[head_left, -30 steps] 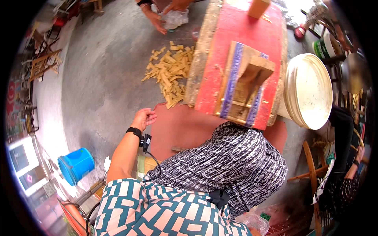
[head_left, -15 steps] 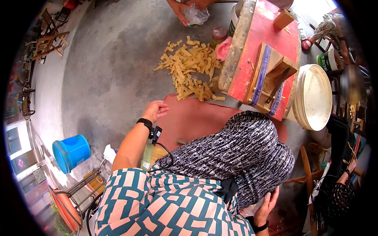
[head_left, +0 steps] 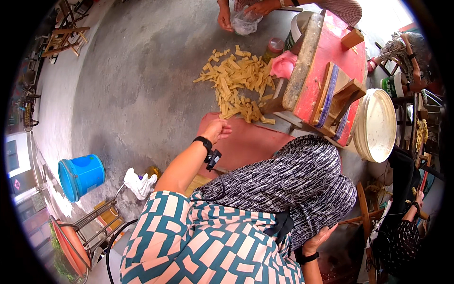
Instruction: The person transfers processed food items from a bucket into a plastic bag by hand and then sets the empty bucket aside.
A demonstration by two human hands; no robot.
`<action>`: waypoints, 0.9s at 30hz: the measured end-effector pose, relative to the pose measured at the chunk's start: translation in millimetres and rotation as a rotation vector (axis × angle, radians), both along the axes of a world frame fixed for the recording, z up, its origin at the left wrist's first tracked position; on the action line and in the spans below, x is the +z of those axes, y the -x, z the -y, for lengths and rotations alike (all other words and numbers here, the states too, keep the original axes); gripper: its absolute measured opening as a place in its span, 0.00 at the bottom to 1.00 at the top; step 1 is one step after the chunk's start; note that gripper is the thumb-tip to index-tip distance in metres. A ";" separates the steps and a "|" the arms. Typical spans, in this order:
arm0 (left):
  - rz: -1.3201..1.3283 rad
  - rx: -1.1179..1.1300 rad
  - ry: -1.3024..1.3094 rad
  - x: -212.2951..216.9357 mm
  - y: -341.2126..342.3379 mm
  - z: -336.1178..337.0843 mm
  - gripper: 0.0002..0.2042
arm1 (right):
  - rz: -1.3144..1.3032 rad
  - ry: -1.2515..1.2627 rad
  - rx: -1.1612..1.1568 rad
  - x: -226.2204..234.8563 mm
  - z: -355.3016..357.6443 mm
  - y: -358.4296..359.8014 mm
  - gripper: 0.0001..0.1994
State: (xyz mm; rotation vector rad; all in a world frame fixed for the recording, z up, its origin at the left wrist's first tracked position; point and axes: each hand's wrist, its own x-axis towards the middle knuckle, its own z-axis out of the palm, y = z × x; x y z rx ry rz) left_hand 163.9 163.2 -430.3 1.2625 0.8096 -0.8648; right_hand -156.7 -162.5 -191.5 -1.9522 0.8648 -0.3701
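Note:
My left hand [head_left: 217, 131] hovers over the near-left part of a reddish-brown sheet [head_left: 241, 147], just short of a heap of yellowish wood pieces [head_left: 239, 84]. Its fingers are loosely bent and slightly apart, and nothing shows in them. On the right, my right hand [head_left: 320, 240] rests beside my leg in black-and-white patterned cloth [head_left: 288, 189]. The fingers there are stretched out and hold nothing visible. A red-topped wooden bench [head_left: 309, 102] carries a wooden frame [head_left: 333, 97] with purple bands and a wood block [head_left: 352, 39].
Across the heap, another person's hands [head_left: 246, 12] hold a clear plastic bag [head_left: 246, 22]. A pink cloth [head_left: 283, 65] and a lidded jar [head_left: 274, 47] are beside the bench. A white bucket [head_left: 378, 125] stands right, a blue bucket [head_left: 81, 176] left. Another person [head_left: 409, 227] sits at right.
My left hand has moved right and slightly up, over the sheet and closer to the heap, its fingers more bent. My right hand stays by my leg. The view has shifted a little.

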 end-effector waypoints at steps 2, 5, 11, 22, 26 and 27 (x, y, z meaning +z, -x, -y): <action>0.003 0.003 0.010 -4.9 1.3 7.4 0.12 | 0.000 0.009 -0.011 -5.2 0.8 1.8 0.43; -0.016 -0.017 0.018 -7.9 9.5 20.5 0.13 | 0.016 -0.010 -0.028 -3.7 -2.9 2.3 0.44; -0.049 -0.093 0.018 -11.4 13.9 40.5 0.12 | 0.045 -0.002 -0.034 -10.1 -2.8 10.5 0.45; -0.076 -0.126 0.071 -41.5 35.4 35.2 0.10 | -0.055 0.075 -0.035 -24.5 10.7 36.9 0.44; -0.182 -0.058 0.063 -55.5 31.3 25.5 0.14 | -0.023 0.084 -0.030 -6.7 7.1 14.6 0.43; -0.159 -0.070 0.046 -51.8 27.7 26.7 0.14 | -0.020 0.085 -0.033 -4.7 6.8 14.2 0.43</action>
